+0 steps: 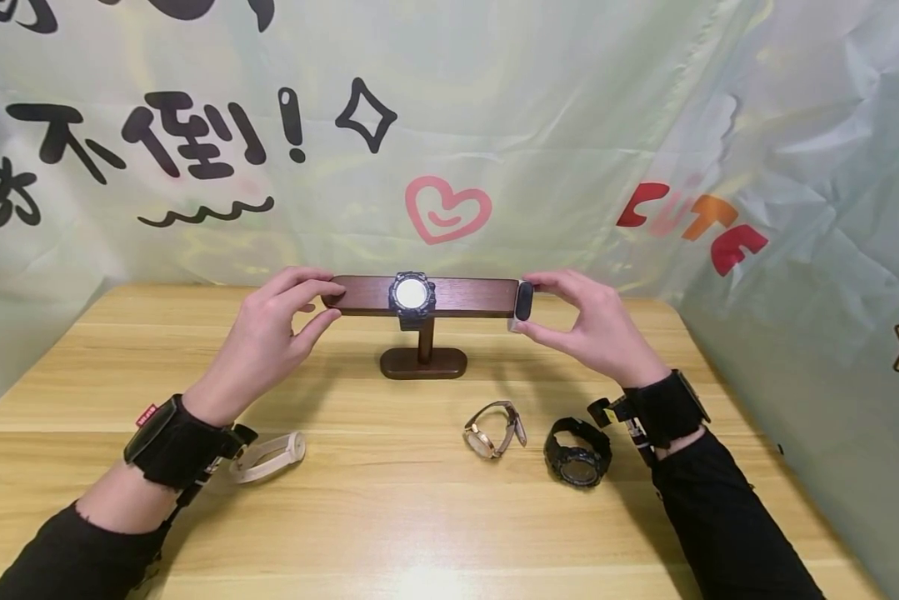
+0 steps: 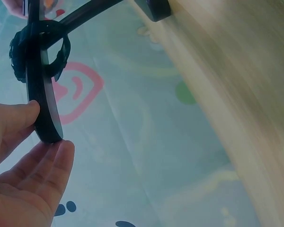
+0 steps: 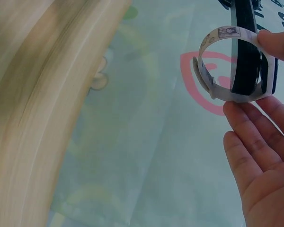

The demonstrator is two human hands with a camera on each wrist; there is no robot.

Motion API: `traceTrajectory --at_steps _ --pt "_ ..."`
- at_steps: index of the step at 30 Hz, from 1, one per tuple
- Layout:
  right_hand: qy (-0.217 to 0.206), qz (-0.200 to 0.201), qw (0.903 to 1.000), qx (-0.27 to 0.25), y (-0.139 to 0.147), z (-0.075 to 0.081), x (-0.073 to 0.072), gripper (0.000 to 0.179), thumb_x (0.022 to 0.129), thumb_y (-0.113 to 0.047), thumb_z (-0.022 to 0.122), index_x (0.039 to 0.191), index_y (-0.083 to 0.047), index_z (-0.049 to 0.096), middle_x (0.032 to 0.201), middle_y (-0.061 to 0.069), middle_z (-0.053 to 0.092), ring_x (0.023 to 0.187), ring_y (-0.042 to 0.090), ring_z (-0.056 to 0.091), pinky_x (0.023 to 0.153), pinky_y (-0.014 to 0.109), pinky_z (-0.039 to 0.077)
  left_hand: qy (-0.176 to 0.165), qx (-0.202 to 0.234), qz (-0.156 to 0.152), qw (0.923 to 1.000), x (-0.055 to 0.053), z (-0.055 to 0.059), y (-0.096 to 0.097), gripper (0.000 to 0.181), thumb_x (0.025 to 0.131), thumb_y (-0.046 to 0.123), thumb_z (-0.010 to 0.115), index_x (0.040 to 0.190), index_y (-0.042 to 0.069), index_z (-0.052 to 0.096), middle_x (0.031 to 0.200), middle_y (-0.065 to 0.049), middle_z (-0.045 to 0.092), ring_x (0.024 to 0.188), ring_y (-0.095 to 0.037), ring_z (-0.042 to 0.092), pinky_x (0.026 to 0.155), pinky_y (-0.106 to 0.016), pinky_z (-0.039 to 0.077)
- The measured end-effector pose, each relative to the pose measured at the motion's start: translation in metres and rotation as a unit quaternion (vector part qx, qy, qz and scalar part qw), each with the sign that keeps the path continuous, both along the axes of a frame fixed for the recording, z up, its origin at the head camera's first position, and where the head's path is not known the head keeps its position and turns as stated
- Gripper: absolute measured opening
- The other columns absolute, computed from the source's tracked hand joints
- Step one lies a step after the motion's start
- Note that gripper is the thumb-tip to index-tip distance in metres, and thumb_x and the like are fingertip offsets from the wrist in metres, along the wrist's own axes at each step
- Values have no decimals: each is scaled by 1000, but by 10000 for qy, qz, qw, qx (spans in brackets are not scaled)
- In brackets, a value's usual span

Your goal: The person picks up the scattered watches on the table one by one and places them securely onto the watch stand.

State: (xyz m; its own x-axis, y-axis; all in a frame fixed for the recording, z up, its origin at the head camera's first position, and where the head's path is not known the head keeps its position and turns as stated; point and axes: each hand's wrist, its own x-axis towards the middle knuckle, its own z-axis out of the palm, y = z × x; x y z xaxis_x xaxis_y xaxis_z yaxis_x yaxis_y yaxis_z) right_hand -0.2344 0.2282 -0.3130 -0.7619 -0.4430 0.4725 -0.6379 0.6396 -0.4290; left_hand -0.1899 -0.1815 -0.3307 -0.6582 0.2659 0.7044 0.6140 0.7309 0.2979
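Note:
A dark wooden T-shaped watch stand (image 1: 467, 297) stands at the back of the table, with a black sports watch (image 1: 412, 293) around the middle of its bar. My left hand (image 1: 269, 325) pinches the bar's left end between thumb and fingers, as the left wrist view also shows. At the other end, a fitness band (image 1: 524, 302) with a black face and pale strap loops round the bar. The fingers and thumb of my right hand (image 1: 587, 321) grip this band. In the right wrist view the printed strap (image 3: 229, 32) hangs loosely around the bar.
On the wooden table (image 1: 374, 517) lie a pale-strapped watch (image 1: 295, 447) near the left wrist, a rose-gold watch (image 1: 481, 442) right of centre and a black chunky watch (image 1: 580, 468) near the right forearm. A printed cloth backdrop (image 1: 554, 108) hangs behind.

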Motion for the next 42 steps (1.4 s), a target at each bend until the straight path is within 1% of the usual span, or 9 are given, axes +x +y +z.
traceTrajectory --at_steps 4,7,10,16,22,31,34,38,42 --pt "10 118 9999 13 -7 4 -3 58 89 -27 90 142 -17 68 138 5 73 132 30 67 116 51 54 5 33 -3 10000 0 -1 -1 27 93 0 82 120 4 77 128 -13 72 104 -28 71 83 -38 60" --pt "-77 222 9997 36 -12 6 -6 58 89 -27 90 142 -16 68 139 5 72 135 28 66 117 51 53 6 49 15 10000 0 -1 -2 27 93 1 82 120 4 77 128 -13 72 104 -28 71 83 -38 60" --pt "-159 248 9995 86 -16 8 -7 58 89 -28 91 141 -17 68 138 4 72 135 27 65 118 51 53 21 45 20 10000 0 -1 -2 27 93 1 82 120 4 77 128 -13 72 103 -28 71 83 -37 60" --pt "-237 243 9993 156 -20 10 -8 58 88 -29 91 140 -17 69 136 3 73 134 27 66 116 52 52 21 38 -18 10000 1 -1 -2 27 93 0 82 119 3 77 127 -14 72 106 -28 71 84 -38 61" --pt "-278 311 9987 284 -22 11 -10 60 89 -31 91 142 -17 68 136 3 72 129 24 66 111 47 54 13 17 -34 10000 1 -1 -2 27 93 0 82 119 2 77 127 -14 72 108 -29 71 84 -41 63" --pt "-360 444 9977 368 -33 14 -11 61 89 -33 90 143 -17 67 139 3 71 123 21 66 103 42 55 -17 4 -61 10000 0 0 -1 27 93 0 82 119 3 77 127 -14 71 108 -28 71 85 -40 63" --pt "-337 485 9975 400 -38 16 -11 60 89 -34 90 143 -17 67 137 2 71 116 19 66 97 39 55 -30 4 -69 10000 0 0 -1 27 93 0 82 120 2 77 127 -14 71 109 -29 70 85 -41 63" --pt "-339 524 9970 453 -43 17 -12 59 89 -36 90 141 -17 68 133 1 72 104 15 65 86 36 56 -45 -10 -62 10000 0 1 -1 27 93 0 81 120 2 77 127 -14 71 109 -29 70 85 -41 63" --pt "-371 551 9964 523 -48 18 -15 59 90 -37 89 141 -17 68 132 2 73 101 14 64 83 35 56 -53 -12 -54 10000 0 1 -1 27 93 0 81 120 3 77 127 -14 71 109 -29 70 85 -40 63"
